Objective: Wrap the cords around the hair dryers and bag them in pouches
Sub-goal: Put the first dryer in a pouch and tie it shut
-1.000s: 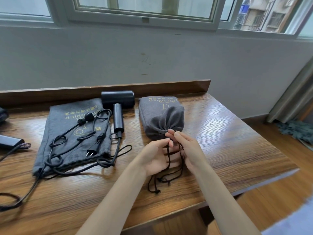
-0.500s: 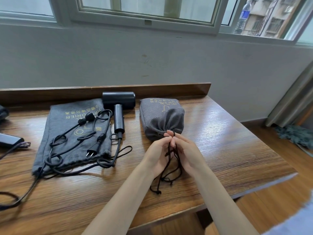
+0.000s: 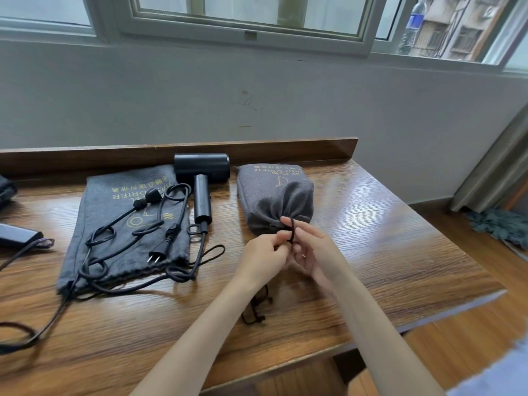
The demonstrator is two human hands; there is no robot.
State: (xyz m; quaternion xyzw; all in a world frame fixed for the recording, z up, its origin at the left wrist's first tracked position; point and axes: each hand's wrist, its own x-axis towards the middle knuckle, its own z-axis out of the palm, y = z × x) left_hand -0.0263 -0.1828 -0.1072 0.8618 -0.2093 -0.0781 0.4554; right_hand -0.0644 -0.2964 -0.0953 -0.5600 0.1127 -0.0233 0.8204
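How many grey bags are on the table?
2. A flat pouch lies left, under the cord; a stuffed pouch sits right of the hair dryer. Another may be hidden at the far-left edge.

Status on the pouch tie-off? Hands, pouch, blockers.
Left hand and right hand both pinching drawstring at full pouch mouth, cinched. Second dryer unwrapped, cord loose over flat pouch. Nothing in the way.
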